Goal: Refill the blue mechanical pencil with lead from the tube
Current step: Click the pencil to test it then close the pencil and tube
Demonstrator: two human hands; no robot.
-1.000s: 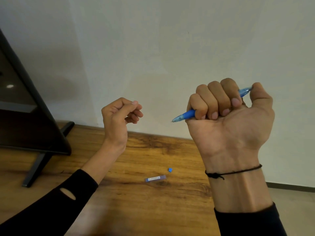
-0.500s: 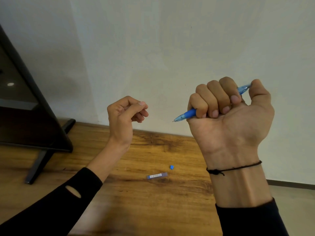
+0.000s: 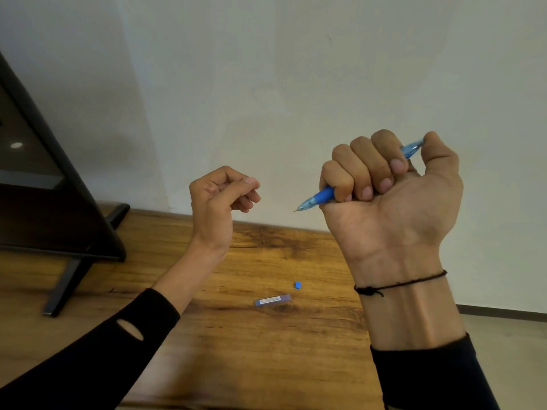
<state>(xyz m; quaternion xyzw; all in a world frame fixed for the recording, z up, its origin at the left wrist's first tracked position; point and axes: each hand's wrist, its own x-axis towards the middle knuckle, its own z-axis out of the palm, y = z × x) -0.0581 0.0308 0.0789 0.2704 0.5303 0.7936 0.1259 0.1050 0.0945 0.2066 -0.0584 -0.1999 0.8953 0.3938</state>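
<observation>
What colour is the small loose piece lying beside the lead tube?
Blue. The small piece shows best in the head view, just beyond the lead tube.

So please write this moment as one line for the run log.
right hand: fist on blue pencil, tip left | left hand: raised, pinched, contents unclear | lead tube, blue cap: on table
</observation>
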